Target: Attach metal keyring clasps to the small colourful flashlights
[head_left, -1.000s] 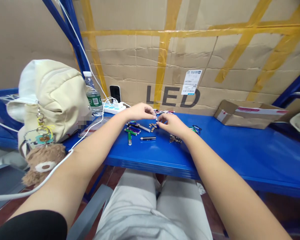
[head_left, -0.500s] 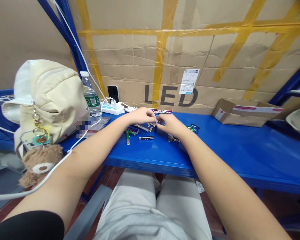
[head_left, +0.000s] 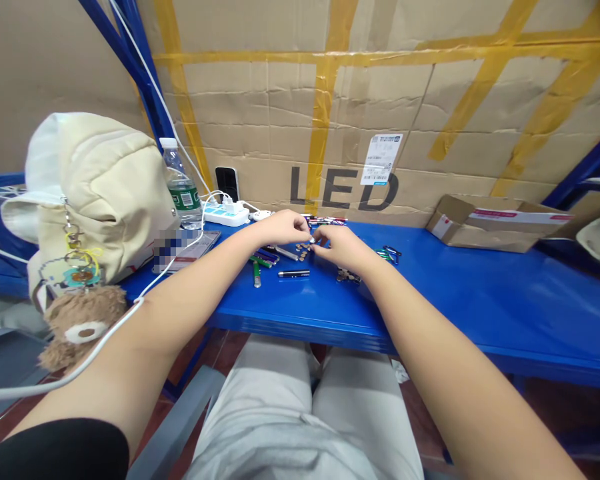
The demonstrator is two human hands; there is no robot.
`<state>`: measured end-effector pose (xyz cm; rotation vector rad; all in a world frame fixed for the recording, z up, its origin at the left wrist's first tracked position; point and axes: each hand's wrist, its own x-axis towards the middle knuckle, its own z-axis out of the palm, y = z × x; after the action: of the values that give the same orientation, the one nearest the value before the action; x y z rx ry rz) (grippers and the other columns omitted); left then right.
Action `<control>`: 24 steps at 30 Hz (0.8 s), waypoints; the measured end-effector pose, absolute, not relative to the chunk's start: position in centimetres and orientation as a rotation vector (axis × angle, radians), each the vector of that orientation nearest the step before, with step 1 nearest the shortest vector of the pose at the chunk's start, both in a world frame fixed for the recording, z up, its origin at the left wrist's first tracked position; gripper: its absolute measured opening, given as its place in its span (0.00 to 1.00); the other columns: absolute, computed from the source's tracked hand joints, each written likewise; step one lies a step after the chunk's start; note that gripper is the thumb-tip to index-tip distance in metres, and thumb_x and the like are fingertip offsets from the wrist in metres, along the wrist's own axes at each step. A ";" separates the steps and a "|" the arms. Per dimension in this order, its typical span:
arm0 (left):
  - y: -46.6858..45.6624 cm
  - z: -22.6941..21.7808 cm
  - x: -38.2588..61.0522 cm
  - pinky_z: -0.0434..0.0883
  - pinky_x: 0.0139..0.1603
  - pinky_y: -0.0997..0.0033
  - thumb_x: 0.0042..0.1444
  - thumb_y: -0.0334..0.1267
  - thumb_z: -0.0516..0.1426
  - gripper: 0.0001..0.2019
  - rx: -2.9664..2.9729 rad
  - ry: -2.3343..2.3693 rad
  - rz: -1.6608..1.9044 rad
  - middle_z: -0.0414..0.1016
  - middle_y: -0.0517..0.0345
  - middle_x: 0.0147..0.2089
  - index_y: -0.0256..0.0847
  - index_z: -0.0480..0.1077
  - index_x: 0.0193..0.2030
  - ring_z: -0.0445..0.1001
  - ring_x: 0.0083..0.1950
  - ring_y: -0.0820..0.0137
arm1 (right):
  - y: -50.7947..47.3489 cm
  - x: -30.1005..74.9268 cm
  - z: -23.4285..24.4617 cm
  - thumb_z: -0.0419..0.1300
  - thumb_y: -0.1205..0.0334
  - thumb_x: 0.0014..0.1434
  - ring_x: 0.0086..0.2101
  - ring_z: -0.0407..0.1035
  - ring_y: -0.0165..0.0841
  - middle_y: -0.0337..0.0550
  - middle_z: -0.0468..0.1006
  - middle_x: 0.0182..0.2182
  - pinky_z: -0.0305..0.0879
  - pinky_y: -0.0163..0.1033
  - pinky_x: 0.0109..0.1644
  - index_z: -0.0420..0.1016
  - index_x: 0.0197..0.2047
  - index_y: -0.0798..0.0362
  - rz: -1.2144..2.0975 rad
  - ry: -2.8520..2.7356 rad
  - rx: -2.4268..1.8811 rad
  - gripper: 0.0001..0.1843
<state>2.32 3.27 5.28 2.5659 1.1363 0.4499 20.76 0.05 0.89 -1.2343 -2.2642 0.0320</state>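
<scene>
My left hand (head_left: 281, 227) and my right hand (head_left: 341, 245) meet fingertip to fingertip over the blue shelf (head_left: 455, 300). Both are pinched on a tiny silvery part (head_left: 312, 239) too small to name. Just under the fingers lies a scatter of small round button cells (head_left: 303, 252). A black pen-shaped light (head_left: 294, 273) lies in front of the hands. Several coloured ones, green and purple, lie to the left (head_left: 260, 261). A second little heap of small parts (head_left: 347, 275) sits under my right wrist.
A cream backpack (head_left: 95, 193) with a plush bear charm (head_left: 80, 323) stands at the left, beside a water bottle (head_left: 180, 187) and a white power strip (head_left: 226, 213). A white cable (head_left: 145, 293) crosses my left arm. A flat cardboard box (head_left: 495, 220) lies at the right.
The hands stay pinched together at the same spot; only the view has shifted slightly.
</scene>
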 end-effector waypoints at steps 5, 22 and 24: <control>3.3 5.3 2.3 0.62 0.32 0.72 0.48 0.43 0.56 0.12 2.591 1.150 0.429 0.76 0.58 0.32 0.38 0.75 0.33 0.69 0.33 0.71 | 0.3 20.8 0.7 0.57 0.65 0.55 0.36 0.71 0.35 0.45 0.79 0.36 0.63 0.36 0.40 0.74 0.37 0.54 0.027 -2.271 -1.202 0.07; 4.6 3.2 2.9 0.65 0.40 0.71 0.57 0.45 0.54 0.13 2.630 0.849 0.651 0.75 0.56 0.38 0.37 0.70 0.39 0.71 0.39 0.70 | 0.9 22.7 1.2 0.60 0.55 0.55 0.35 0.71 0.35 0.47 0.79 0.36 0.65 0.39 0.40 0.76 0.40 0.55 0.120 -1.963 -1.468 0.13; 4.7 3.1 2.7 0.64 0.40 0.71 0.56 0.45 0.55 0.12 2.644 0.909 0.663 0.75 0.55 0.39 0.37 0.68 0.38 0.71 0.39 0.70 | 1.3 23.5 0.8 0.61 0.58 0.54 0.35 0.71 0.37 0.48 0.79 0.35 0.64 0.40 0.40 0.77 0.36 0.54 0.034 -2.061 -1.614 0.09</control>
<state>2.67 4.70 3.12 2.6438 0.9086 0.6626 23.46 1.30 0.81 -1.6140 -2.0614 0.0339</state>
